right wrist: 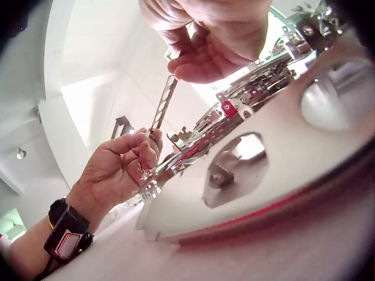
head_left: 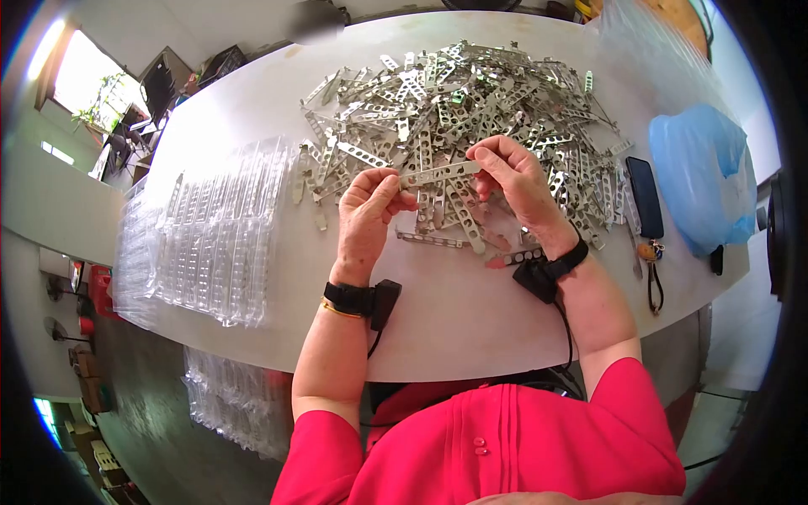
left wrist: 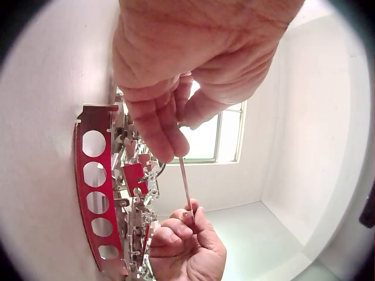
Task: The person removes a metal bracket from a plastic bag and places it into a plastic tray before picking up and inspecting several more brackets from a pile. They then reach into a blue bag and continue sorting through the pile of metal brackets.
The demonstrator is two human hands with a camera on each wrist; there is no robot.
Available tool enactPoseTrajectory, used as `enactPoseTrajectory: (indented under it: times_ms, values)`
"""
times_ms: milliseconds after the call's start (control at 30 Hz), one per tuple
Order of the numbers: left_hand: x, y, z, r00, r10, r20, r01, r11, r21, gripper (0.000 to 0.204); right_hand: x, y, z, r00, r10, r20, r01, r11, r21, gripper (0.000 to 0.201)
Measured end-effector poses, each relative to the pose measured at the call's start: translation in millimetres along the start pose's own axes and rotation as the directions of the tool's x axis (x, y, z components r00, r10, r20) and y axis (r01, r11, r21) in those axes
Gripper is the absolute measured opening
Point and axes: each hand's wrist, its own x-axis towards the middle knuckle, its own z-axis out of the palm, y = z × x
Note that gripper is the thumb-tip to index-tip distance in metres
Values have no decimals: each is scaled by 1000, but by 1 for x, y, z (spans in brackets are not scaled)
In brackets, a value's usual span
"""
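Between my two hands a flat metal strip with a row of round holes is stretched, slightly higher at its right end. My left hand pinches the left end between thumb and fingers. The other end is gripped by the thumb and fingers of my right hand. Seen from the left wrist, the strip shows edge-on as a thin line. The right wrist view shows its holes along the strip. Just beyond both hands spreads a large heap of similar perforated metal strips.
Clear plastic trays lie stacked at the left of the white table. On the right are a phone, a key ring with a strap and a blue plastic bag. Several strips lie near the heap's front edge.
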Motion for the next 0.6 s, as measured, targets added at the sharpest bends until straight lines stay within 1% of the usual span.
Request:
enactPoseTrajectory:
  times_ms: [267, 600]
  values:
    - [2, -3, -4, 1000, -6, 5, 7, 998, -60, 13, -2, -3, 1, 1000, -6, 27, 5, 998, 56, 21]
    - [2, -3, -3, 1000, -5, 0, 5, 998, -57, 13, -4, -5, 0, 999, -17, 34, 16, 1000, 7, 22]
